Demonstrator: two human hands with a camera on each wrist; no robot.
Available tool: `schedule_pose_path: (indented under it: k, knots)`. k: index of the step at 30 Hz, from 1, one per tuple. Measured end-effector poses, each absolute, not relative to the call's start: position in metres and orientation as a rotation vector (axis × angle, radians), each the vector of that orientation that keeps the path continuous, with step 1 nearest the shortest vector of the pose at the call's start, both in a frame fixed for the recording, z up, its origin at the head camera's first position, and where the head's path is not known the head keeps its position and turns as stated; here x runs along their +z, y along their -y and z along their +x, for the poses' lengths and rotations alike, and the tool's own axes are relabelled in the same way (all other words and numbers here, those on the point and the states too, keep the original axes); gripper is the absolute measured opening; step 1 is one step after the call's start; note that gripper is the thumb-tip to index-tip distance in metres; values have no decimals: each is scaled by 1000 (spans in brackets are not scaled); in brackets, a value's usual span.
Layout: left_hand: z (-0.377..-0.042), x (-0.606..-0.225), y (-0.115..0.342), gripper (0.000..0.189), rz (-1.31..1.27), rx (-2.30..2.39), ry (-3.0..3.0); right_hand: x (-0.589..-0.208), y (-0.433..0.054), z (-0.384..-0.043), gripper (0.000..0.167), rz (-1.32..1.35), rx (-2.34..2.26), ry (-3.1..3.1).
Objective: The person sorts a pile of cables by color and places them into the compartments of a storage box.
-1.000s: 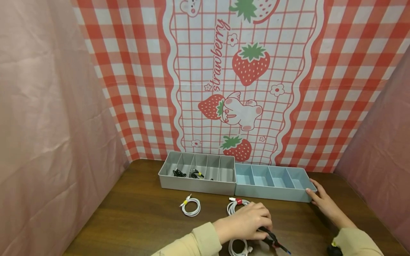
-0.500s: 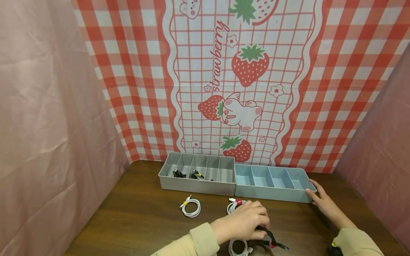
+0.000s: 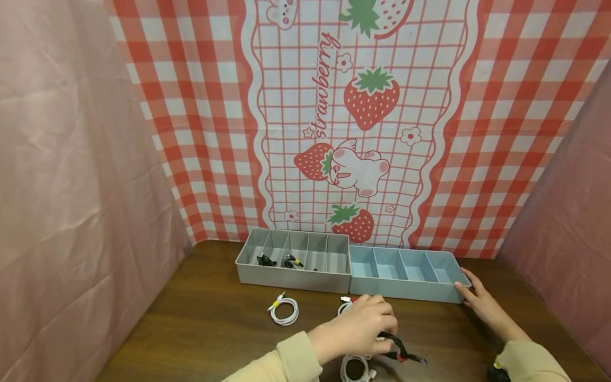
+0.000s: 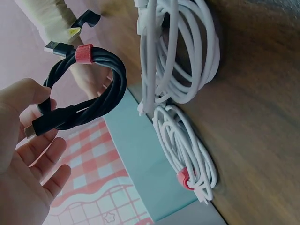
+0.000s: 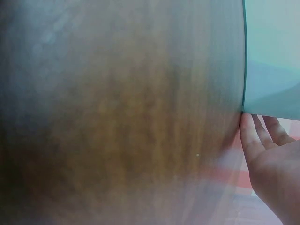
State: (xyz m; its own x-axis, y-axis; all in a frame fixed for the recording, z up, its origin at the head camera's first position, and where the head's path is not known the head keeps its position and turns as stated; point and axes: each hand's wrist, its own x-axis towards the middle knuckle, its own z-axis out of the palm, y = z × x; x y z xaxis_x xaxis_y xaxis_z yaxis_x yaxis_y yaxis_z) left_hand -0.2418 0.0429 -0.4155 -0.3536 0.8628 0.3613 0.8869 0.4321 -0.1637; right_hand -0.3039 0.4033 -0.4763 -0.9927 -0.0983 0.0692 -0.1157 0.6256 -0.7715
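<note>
In the head view my left hand (image 3: pixel 360 324) pinches a coiled black cable (image 3: pixel 400 347) between thumb and fingers, above the table. The left wrist view shows this cable's red strap (image 4: pixel 84 54), a USB plug (image 4: pixel 58 48) at one end and a smaller plug at the other. At the right end of a light blue divided box (image 3: pixel 406 289), my right hand (image 3: pixel 489 305) rests its fingers and thumb against the corner. Under and beside my left hand lie two coiled white cables: one with a red strap (image 4: pixel 183 179), partly hidden in the head view, and a thicker coil (image 4: pixel 206 51) nearer me.
A grey divided box (image 3: pixel 293 277) adjoins the blue one and holds a black cable (image 3: pixel 265 260) and a yellow-strapped black cable (image 3: pixel 290 261). A white coil (image 3: pixel 285 312) with a yellow strap lies in front. A black item (image 3: pixel 496 373) shows beside my right sleeve.
My left hand has shifted slightly left with the black cable, covering more of the red-strapped white coil. My right hand stays at the blue box's corner.
</note>
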Motion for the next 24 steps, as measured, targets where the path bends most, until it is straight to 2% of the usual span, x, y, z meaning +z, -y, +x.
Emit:
schedule_pose_path:
  k: [24]
  knots:
    - [-247,-390,-25,12,-1370,-74,2270,-475,-403,-304,68,177,1359,2828]
